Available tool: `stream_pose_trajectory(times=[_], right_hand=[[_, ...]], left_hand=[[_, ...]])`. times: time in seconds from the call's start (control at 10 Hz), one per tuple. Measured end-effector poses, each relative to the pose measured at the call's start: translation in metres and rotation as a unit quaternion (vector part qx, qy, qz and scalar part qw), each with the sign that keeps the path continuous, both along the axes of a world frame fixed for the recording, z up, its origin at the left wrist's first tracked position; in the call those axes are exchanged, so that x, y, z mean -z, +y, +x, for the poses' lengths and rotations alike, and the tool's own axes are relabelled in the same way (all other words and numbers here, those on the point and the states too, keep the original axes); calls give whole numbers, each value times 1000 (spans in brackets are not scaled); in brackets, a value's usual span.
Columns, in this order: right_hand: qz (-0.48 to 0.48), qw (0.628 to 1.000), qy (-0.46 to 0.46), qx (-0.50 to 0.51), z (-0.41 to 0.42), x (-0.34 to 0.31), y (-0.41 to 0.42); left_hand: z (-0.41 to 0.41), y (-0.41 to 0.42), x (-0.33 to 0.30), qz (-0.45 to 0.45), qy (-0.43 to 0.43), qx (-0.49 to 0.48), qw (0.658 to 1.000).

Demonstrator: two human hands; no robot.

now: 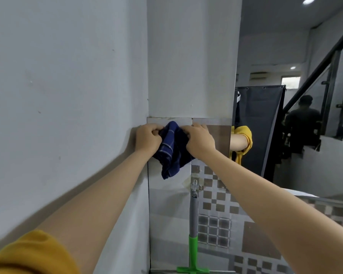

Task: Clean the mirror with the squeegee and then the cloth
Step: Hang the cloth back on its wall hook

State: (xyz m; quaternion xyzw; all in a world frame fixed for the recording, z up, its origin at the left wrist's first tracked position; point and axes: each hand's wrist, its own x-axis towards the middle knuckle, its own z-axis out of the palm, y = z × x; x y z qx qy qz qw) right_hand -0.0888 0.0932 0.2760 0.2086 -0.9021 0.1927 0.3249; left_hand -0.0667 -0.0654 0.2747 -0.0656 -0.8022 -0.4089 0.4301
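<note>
Head view, both arms out in front. Left hand (148,138) and right hand (200,140) each pinch a top corner of the dark blue checked cloth (171,153), fingers curled closed into the fabric. Cloth is bunched between the two hands and hangs down below them, not spread flat. It sits in front of the tiled wall strip (168,204), well left of the mirror (285,125); can't tell if the cloth touches the tile.

Squeegee (193,230), green and grey, stands upright directly below the cloth, head down at the bottom edge of frame, handle top under the cloth's hanging end. No hand on it. It seems to lean against the tiles just left of the mirror's lower edge.

The mirror shows a yellow sleeve and part of an arm in reflection at its left edge, plus a dark curtain and stairs farther in. No obvious streaks or water visible on the glass, but too blurred to be sure.

Judgement on progress: squeegee parked, cloth now in hand, so squeegee stage looks done. Cloth stage only at setup, likely unfolding or refolding. Wiping the mirror with the cloth is still to do.
</note>
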Motion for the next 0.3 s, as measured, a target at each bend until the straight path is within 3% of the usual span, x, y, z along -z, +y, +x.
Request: stream_pose_trajectory(times=[0.1,0.3], right_hand=[[-110,992,-24,-57,8,3,5],[-173,977,-72,-96,38,-3,9]], left_hand=[[16,0,1,18,-20,31,999],[53,14,-5,38,-64,111,991]])
